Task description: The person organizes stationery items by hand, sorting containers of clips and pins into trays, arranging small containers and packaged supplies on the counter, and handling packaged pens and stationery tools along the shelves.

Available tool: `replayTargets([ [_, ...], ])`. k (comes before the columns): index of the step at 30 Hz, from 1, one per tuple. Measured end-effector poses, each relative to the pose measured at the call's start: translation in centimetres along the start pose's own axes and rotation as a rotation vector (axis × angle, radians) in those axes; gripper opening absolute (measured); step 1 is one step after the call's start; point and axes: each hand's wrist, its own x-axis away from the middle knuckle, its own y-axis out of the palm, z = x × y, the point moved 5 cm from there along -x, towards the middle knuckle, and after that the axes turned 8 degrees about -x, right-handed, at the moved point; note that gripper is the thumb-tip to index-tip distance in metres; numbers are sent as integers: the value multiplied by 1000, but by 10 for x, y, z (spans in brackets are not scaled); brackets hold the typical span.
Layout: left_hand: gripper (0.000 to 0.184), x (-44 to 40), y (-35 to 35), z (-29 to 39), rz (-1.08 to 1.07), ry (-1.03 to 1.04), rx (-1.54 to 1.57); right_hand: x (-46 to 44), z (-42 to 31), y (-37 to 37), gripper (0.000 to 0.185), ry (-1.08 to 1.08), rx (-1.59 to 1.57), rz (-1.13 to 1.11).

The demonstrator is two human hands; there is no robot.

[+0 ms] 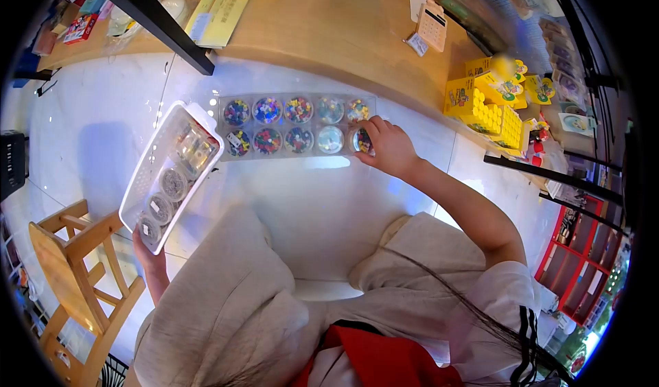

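A clear tray [319, 124] on the floor holds two rows of round tubs filled with small colourful pieces. My right hand [388, 145] has its fingers round the tub at the right end of the near row [362, 141]. At the left, my left hand [147, 253] grips the lower end of a white plastic basket [129, 202], which is tilted. Inside the basket lie several round clear containers [173, 184] and some clear packets [195, 148]. Most of my left hand's fingers are hidden by the basket.
A wooden counter [309, 30] runs along the far side, with a calculator [432, 26] on it. Yellow boxes [458, 96] stand at the right. A black metal post [158, 23] crosses the upper left. A wooden chair [75, 277] is at the lower left.
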Motion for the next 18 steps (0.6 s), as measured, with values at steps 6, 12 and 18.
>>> replayTargets([
  [6,47,3,27,-14,-65,27,11,-5,-6,-6,52,-5,117,-84],
  [12,51,22,103,17,-285,65,-165,-33,-47,-31,57,30,-875,93],
  [18,51,35,200,57,-507,12,-350,-17,-74,-25,59,205,-1287,-293],
])
